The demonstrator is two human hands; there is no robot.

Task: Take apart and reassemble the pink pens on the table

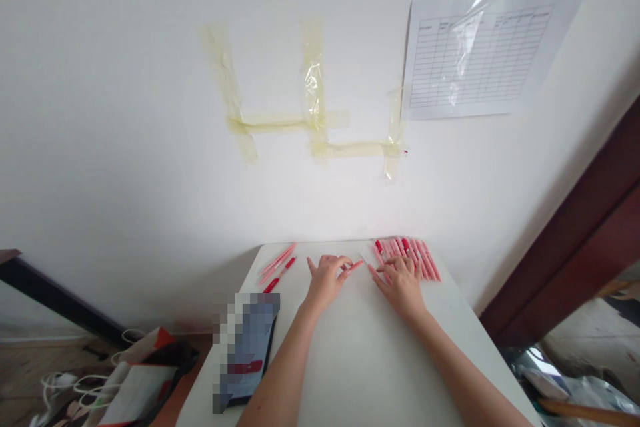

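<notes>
My left hand [327,278] pinches a pink pen piece [356,266], lightly closed, left of the pen row [417,255]. My right hand [404,283] bends over the row's left part; whether it grips anything, I can't tell. I judge the piece light, stiff, slightly slippery: best held mid-barrel.

Both of the person's forearms are bare as far as the view reaches. The left forearm [285,367] and the right forearm [460,353] are slim and smooth in outline, broad near the lower edge and tapering to narrow wrists. The left hand [325,278] and the right hand [403,285] are bare too, with rounded backs and slender fingers. The fingernails are too small to make out.
</notes>
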